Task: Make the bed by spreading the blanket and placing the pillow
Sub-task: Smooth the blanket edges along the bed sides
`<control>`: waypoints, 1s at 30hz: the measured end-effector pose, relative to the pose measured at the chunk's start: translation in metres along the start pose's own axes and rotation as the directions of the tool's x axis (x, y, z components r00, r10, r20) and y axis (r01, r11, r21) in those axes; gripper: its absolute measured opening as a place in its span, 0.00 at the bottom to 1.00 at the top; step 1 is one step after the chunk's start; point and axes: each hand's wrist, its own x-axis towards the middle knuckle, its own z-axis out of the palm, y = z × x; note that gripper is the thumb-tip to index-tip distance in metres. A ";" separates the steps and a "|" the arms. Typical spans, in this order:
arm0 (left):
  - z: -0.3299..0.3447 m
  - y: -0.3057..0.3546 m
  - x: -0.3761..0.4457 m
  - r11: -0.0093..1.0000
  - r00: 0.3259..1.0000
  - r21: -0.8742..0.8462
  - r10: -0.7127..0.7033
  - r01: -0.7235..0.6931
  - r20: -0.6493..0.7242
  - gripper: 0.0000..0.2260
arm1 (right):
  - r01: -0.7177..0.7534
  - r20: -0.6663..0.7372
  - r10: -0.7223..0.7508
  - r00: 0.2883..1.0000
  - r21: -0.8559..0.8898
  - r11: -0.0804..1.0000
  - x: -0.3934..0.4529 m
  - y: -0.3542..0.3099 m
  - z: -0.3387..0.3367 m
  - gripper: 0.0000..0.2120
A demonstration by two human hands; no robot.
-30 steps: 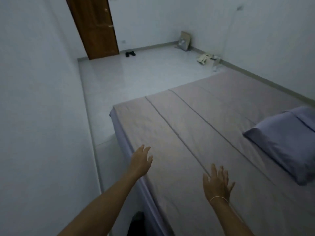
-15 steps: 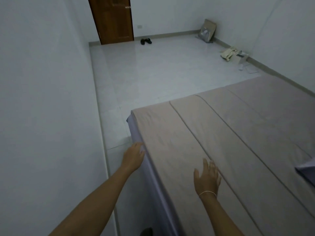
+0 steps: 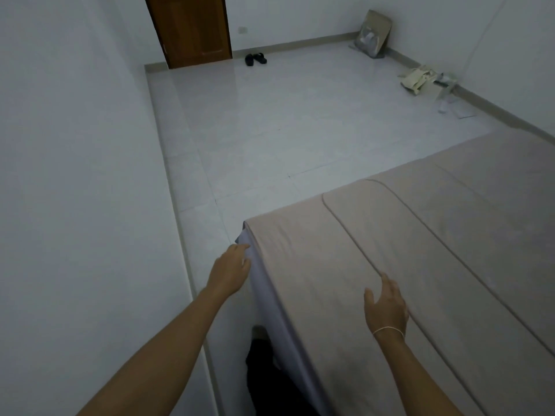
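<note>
A beige blanket (image 3: pixel 420 265) lies spread flat over the bed, with long seam lines running along it. Below its left edge a lilac sheet (image 3: pixel 264 295) shows on the mattress side. My left hand (image 3: pixel 229 273) reaches down at the bed's near left corner, fingertips touching the lilac sheet just under the blanket's edge; I cannot tell whether it grips the cloth. My right hand (image 3: pixel 386 307) rests palm down on the blanket, fingers apart, a thin band on the wrist. The pillow is out of view.
A white wall (image 3: pixel 75 175) stands close on the left, leaving a narrow strip of tiled floor (image 3: pixel 270 130) beside the bed. A brown door (image 3: pixel 192 28) and black sandals (image 3: pixel 255 59) are far back. A bag (image 3: pixel 374 34) and papers (image 3: pixel 426 81) lie by the right wall.
My view has swung left and the pillow has left the frame. My left hand moved from above the blanket down to the bed's side edge. My right hand settled lower on the blanket.
</note>
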 end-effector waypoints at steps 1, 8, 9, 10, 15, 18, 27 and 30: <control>-0.007 -0.004 0.022 1.000 1.000 0.013 0.020 -0.020 0.007 0.18 | -0.030 -0.005 0.030 1.000 0.013 0.999 0.015 -0.010 0.007 0.27; -0.068 -0.019 0.162 0.980 0.985 0.128 0.137 -0.150 0.108 0.18 | -0.185 -0.002 0.185 0.983 0.047 0.982 0.096 -0.093 0.044 0.28; -0.078 -0.020 0.185 0.977 0.983 0.136 0.154 -0.167 0.104 0.18 | -0.184 -0.007 0.185 0.983 0.042 0.982 0.109 -0.108 0.047 0.28; -0.086 -0.020 0.205 0.974 0.981 0.137 0.166 -0.179 0.099 0.18 | -0.197 -0.010 0.198 0.980 0.040 0.979 0.123 -0.123 0.050 0.28; -0.106 -0.027 0.294 0.948 0.956 0.173 0.237 -0.266 0.174 0.17 | -0.219 -0.015 0.219 0.976 0.010 0.976 0.166 -0.178 0.067 0.27; -0.107 -0.022 0.357 0.914 0.917 0.190 0.307 -0.359 0.255 0.18 | -0.282 -0.041 0.281 0.959 -0.003 0.959 0.191 -0.199 0.081 0.28; -0.103 0.037 0.525 0.648 0.606 0.139 0.586 -0.749 0.538 0.18 | -0.660 -0.136 0.687 0.714 0.200 0.724 0.195 -0.281 0.133 0.28; -0.098 0.057 0.555 0.529 0.478 0.113 0.628 -0.841 0.615 0.18 | -0.713 -0.131 0.768 0.627 0.299 0.634 0.192 -0.312 0.147 0.30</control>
